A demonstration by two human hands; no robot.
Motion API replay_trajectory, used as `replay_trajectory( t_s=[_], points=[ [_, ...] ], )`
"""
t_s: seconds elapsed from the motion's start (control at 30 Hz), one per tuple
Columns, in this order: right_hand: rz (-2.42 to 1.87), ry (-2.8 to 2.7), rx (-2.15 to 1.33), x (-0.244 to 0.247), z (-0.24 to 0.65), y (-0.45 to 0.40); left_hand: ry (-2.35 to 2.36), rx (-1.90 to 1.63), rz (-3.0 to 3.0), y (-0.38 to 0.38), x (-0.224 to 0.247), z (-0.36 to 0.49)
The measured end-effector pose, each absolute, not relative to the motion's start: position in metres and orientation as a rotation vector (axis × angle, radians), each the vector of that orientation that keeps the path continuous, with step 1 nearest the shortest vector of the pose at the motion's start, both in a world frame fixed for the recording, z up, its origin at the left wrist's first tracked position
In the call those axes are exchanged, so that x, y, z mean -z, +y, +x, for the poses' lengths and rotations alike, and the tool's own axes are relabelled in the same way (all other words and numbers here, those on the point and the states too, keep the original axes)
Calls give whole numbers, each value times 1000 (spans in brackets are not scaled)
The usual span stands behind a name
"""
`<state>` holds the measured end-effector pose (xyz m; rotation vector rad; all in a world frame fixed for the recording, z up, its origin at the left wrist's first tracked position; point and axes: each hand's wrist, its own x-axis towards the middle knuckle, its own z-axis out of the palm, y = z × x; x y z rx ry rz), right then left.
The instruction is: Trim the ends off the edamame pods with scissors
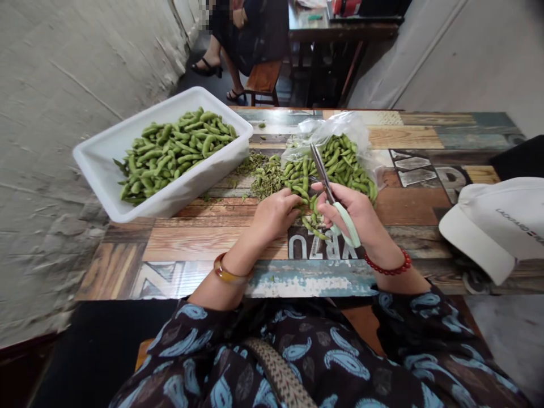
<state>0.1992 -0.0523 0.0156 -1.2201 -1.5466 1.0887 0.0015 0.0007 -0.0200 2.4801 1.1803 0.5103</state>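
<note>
My right hand (355,212) is closed around the pale green handles of a pair of scissors (346,222). The blades point up and away from me, over loose edamame pods. My left hand (277,214) rests low over the table, its fingers bent together at an edamame pod (300,192); the fingertips are partly hidden. Just beyond both hands lies a heap of pods (348,164), partly on a clear plastic bag (346,124). Small green trimmings (267,177) are piled to the left of it. A few pods (312,228) lie between my hands.
A white plastic tub (204,177) with many edamame pods stands at the left. A white cap (488,221) sits at the table's right end. Beyond the patterned wooden table (204,238), a person sits near a stool (263,78) and another table (310,28). A wall runs along the left.
</note>
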Motion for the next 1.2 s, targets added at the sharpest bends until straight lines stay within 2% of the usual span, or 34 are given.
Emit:
replay_trajectory(
  t_s=[0.13, 0.3, 0.5, 0.7, 0.93, 1.2],
  points=[
    [-1226, -1552, -1085, -17, 199, -52, 1194, -580, 2392, 5, 21, -1],
    [-1234, -1575, -1088, -15, 199, -52, 1033, -982, 1825, 10, 8, -7],
    [-1240, -1662, -1049, -18, 197, -54, 815, -967, 1116, 3, -6, -11],
    [-1200, -1877, -899, -24, 197, -54, 806, -978, 974, -1, -9, -7],
    [-1211, -2068, -473, -8, 197, -51, 658, -959, 892, -1, -11, -8],
    [-1240, -2191, -378, -10, 195, -53, 597, -918, 906, -2, -9, -5]
  ],
)
